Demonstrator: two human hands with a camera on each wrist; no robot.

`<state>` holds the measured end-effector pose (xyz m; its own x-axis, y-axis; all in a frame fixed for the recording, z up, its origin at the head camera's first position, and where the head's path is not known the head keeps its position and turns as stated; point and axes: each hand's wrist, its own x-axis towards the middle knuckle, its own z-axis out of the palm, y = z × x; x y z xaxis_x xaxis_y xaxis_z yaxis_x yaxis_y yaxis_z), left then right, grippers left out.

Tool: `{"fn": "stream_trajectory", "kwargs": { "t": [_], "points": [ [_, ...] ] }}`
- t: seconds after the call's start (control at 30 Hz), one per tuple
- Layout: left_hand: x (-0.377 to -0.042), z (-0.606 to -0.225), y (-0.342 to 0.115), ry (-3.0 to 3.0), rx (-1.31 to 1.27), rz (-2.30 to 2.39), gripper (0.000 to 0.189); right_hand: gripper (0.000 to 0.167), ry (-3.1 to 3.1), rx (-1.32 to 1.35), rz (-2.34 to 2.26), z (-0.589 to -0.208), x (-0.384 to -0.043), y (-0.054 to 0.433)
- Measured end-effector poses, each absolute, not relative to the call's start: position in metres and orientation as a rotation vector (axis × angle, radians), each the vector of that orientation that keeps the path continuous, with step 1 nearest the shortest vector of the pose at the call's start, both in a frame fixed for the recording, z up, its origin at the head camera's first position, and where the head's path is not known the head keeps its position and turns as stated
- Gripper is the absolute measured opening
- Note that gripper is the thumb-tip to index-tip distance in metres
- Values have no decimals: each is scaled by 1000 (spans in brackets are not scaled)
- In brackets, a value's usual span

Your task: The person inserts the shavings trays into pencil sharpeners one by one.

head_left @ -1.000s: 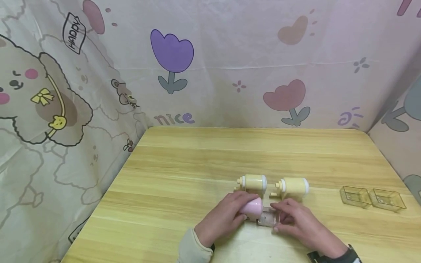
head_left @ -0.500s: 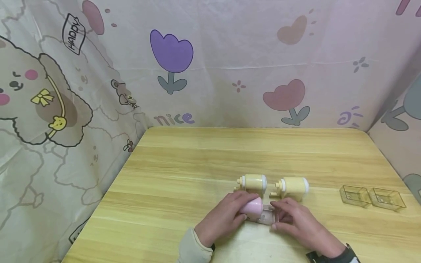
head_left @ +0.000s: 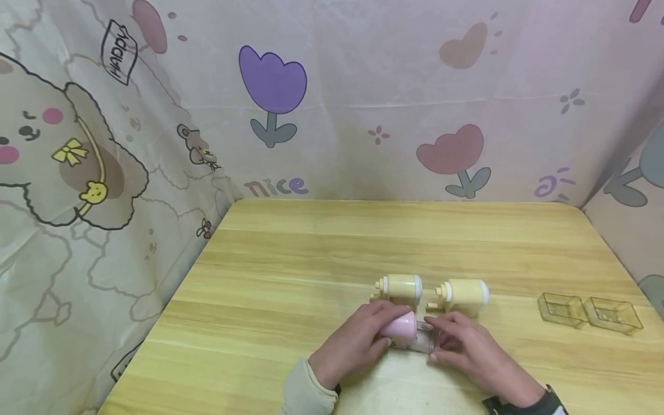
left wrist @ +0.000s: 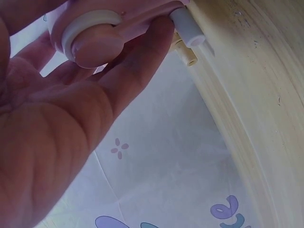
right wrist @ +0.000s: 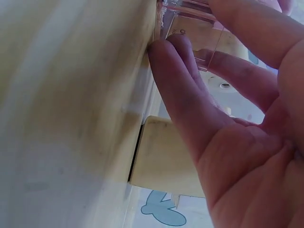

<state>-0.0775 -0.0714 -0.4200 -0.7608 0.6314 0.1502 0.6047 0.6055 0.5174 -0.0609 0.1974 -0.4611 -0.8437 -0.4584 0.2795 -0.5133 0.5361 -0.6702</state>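
A pink hand-crank pencil sharpener [head_left: 400, 327] lies on its side near the table's front, and my left hand [head_left: 355, 343] grips its crank end. The left wrist view shows its pink crank with a white knob [left wrist: 188, 29] beside my fingers. My right hand [head_left: 469, 349] pinches the outer end of a clear pinkish shavings drawer [head_left: 423, 341], which sits partly inside the sharpener's open side. Part of that drawer [right wrist: 194, 29] appears between the fingers in the right wrist view. Its inner end is hidden by the pink body.
Just behind the hands stand two yellow crank sharpeners, one at left [head_left: 402, 287] and one at right [head_left: 464, 293]. Two clear yellowish drawers [head_left: 561, 309] [head_left: 614, 314] lie side by side at the right of the wooden table [head_left: 311, 248]. Patterned cloth hangs behind and at both sides.
The clear drawer has slid left, farther into the pink sharpener, with my right fingers following slightly. My left hand keeps its hold in the same place.
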Motion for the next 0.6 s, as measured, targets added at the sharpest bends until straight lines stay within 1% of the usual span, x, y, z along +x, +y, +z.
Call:
{"fn": "stream_trajectory", "kwargs": {
  "t": [0.3, 0.6],
  "points": [
    [-77, -421, -71, 2777, 1084, 852, 67, 65, -2642, 947, 1249, -465, -61, 195],
    [-78, -422, -70, 2791, 1153, 819, 65, 64, -2618, 932, 1117, -465, -60, 195]
  ]
}}
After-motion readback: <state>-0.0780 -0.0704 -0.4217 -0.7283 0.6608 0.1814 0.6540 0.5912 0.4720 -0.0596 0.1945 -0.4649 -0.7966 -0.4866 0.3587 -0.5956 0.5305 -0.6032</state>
